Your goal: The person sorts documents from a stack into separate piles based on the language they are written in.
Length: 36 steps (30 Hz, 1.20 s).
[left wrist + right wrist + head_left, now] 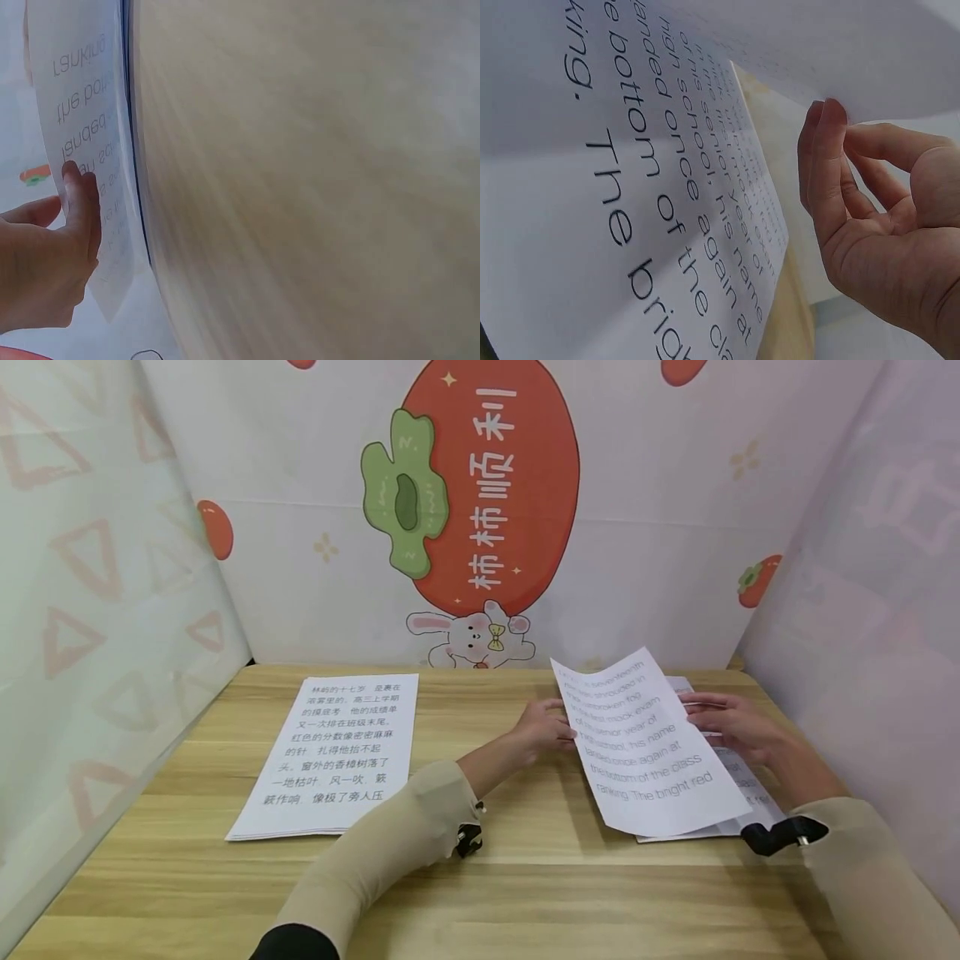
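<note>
Two hands hold lifted sheet (648,743) by side edges: left hand (542,729) pinches left edge, right hand (731,722) pinches right edge. Stack (753,793) lies under it. Bare table (525,877) near; second stack (333,752) far left.

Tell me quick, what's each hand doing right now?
Left hand: fingers pinch the left edge of the lifted English sheet.
Right hand: fingers pinch the same sheet's right edge, above the stack.

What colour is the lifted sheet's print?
Black on white lifted sheet; right wrist view shows it best.
</note>
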{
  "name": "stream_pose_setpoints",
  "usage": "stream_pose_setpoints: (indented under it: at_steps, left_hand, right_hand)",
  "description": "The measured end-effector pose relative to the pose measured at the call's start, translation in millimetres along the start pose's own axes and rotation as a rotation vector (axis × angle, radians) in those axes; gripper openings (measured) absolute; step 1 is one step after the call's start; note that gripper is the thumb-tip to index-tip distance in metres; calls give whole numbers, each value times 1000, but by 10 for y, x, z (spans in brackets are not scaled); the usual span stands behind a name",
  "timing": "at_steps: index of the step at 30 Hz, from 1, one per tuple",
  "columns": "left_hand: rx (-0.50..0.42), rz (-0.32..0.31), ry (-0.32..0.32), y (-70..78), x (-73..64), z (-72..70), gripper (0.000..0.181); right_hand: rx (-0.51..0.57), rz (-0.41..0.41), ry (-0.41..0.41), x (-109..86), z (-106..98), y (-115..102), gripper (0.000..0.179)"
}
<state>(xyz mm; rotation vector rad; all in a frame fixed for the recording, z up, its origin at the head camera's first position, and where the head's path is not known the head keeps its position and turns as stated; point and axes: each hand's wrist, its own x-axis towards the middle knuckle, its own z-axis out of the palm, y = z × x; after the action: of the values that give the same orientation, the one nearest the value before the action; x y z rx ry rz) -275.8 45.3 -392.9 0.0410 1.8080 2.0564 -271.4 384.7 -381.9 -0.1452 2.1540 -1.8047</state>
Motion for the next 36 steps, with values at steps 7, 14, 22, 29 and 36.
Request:
stream_pose_setpoints:
  at_steps: [7,14,22,29,36]
  left_hand:
    - [8,-50,-96,52,37,128,66]
    - [-48,-162,-194,88,19,284,56]
    - [-17,-189,-230,59,44,402,21]
    - [3,-200,-201,56,53,425,5]
    - [6,-210,-192,55,63,432,7]
  right_hand:
    - [0,8,22,-58,-238,50,42]
    - [-46,56,77,-129,-408,73,38]
    - [-58,73,96,-173,-447,94,37]
    - [-81,84,110,-193,-466,109,36]
    - [-181,115,137,-220,-477,136,27]
